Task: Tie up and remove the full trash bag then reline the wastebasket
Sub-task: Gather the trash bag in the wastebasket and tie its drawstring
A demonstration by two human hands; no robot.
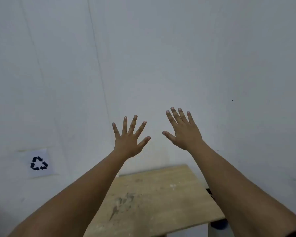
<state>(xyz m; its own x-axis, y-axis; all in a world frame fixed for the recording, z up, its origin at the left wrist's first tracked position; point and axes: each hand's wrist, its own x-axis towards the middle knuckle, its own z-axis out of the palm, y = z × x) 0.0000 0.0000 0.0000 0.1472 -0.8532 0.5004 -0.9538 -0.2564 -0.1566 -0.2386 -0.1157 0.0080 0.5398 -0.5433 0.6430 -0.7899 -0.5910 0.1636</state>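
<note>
Wooden table [154,199] below both hands; recycling sign [39,163] nearby.

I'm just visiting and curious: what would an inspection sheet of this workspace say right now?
Surface: a bare wooden table top, stained with grey smudges, stands against the white wall.
Job's things: nothing seen; no trash bag or wastebasket in view.
Clutter: a dark object below the table's right edge, too unclear to name.
Hands: left hand and right hand raised before the wall, fingers spread, holding nothing.
Cables: nothing seen.
Surroundings: a paper sign with a recycling symbol is stuck on the wall, at left.
</note>
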